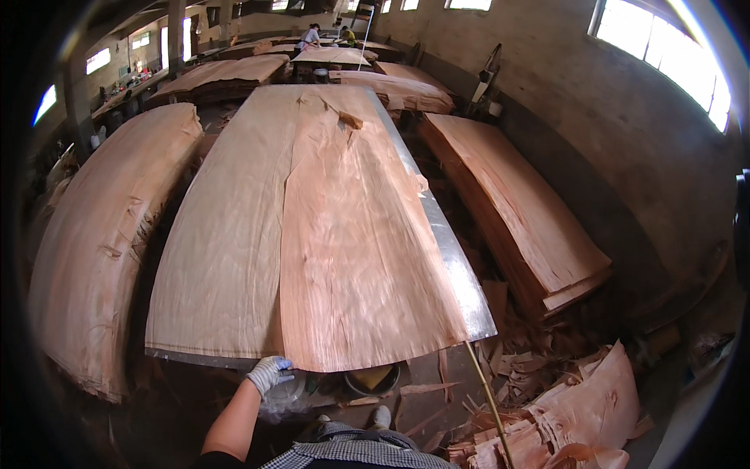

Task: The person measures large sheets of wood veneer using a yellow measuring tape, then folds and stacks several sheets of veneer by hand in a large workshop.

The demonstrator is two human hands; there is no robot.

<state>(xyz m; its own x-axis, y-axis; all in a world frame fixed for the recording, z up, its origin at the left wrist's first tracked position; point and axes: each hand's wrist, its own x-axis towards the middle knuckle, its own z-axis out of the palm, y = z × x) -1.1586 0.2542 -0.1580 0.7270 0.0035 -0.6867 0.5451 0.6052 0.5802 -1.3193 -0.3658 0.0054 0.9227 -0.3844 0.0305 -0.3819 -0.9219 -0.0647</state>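
A long pale wood veneer sheet (223, 227) lies on the metal-edged table (461, 285) in front of me. A pinker veneer sheet (363, 258) lies along its right side, with a torn flap near the far end. My left hand (269, 374), in a whitish glove with bluish fingertips, is at the table's near edge. Its fingers are closed at the near left corner of the pinker sheet; part of the grip is hidden. My right hand is out of the picture. A thin stick (488, 402) slants down from the table's near right corner.
Stacks of veneer stand on the left (109, 234) and right (523, 203). Torn veneer scraps (578, 406) heap up at the lower right. A dark bucket (373, 381) sits under the table's near edge. Two people (310, 37) work among farther stacks.
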